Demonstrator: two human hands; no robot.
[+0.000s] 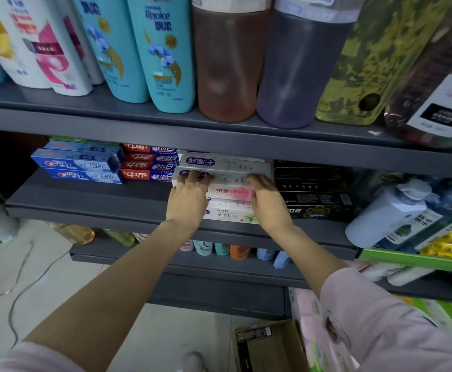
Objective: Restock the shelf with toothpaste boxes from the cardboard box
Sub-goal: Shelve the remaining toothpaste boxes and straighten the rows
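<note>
Now both hands grip one white box [226, 179] by its ends, left hand [188, 196] and right hand [266, 200] curled over it, atop the white stack on the shelf [85, 202]. One white box lies above it, three below; the carton [270, 345] sits on the floor.

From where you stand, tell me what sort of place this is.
Most likely a shop's toiletries aisle: grey metal shelving stocked with stacked toothpaste boxes, rows of shampoo bottles above, and an open cardboard box on the floor for restocking.
</note>
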